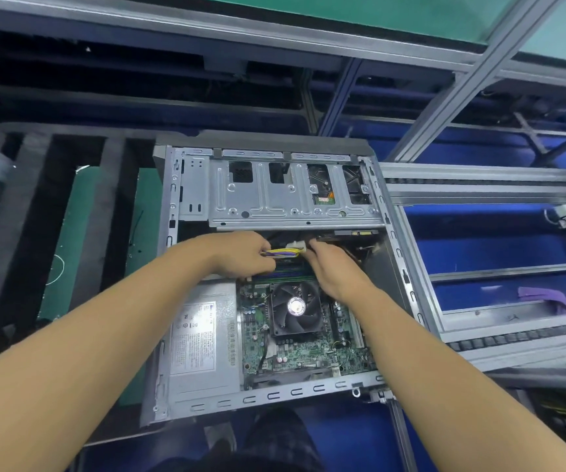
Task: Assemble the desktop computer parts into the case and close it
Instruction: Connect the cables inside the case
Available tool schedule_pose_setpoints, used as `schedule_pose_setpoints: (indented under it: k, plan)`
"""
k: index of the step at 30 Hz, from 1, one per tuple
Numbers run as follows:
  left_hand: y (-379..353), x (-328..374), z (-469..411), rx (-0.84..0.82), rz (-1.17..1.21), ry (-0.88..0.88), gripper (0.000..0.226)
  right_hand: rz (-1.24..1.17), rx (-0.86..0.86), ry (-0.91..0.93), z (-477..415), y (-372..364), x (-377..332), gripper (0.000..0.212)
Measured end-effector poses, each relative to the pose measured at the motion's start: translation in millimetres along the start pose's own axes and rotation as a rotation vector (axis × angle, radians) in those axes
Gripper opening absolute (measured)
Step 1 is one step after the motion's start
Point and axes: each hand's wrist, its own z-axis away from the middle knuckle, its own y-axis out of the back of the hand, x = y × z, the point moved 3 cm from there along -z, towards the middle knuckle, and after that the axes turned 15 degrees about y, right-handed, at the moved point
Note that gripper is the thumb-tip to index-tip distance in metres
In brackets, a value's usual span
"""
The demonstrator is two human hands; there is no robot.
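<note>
Case [274, 398] lies open; left hand [240, 253] pinches coloured wires [280, 253], right hand [334, 270] grips white connector [296, 248] beneath drive cage [274, 202].

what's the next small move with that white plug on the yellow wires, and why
Likely steer the white connector toward its socket, not visible here. The left hand grips the yellow wires, the right hand pinches the connector, and it hangs unplugged beside the drive cage.

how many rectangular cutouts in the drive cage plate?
4, in a row along the drive cage: leftmost cutout, second cutout, third cutout, rightmost cutout. None looks hidden.
</note>
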Motion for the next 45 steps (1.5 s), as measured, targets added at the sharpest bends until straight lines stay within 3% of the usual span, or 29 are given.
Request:
schedule_pose_setpoints:
  k: [5, 9, 12, 16, 20, 27, 33, 45]
  plan:
    - [-9, -10, -3, 0.089, 0.102, 0.043, 0.026, -0.059, -0.030, 0.069, 0, -1, -5, 0.031]
    - [-8, -13, -7, 0.065, 0.081, 0.087, 0.028, -0.087, -0.066, 0.049, 1, 0, 3, 0.017]
    - [-10, -15, -13, 0.101, 0.052, 0.128, 0.026, -0.068, -0.046, 0.043, 0, 0, 8, 0.037]
    - [-11, -21, -19, 0.139, 0.106, 0.200, 0.029, -0.093, 0.003, 0.106, 0, 1, 13, 0.016]
    - [-10, -24, -24, 0.131, 0.141, 0.256, 0.032, -0.073, 0.021, 0.140, -2, 0, 11, 0.017]
    - [-11, -25, -24, 0.127, 0.234, 0.277, 0.042, 0.207, 0.007, 0.028, -18, -7, 7, 0.019]
    - [-11, -23, -24, 0.106, 0.254, 0.298, 0.036, 0.172, 0.050, 0.035, -22, -10, 8, 0.022]
    - [-12, -24, -26, 0.116, 0.189, 0.289, 0.034, 0.243, -0.129, -0.107, -42, -28, 24, 0.033]
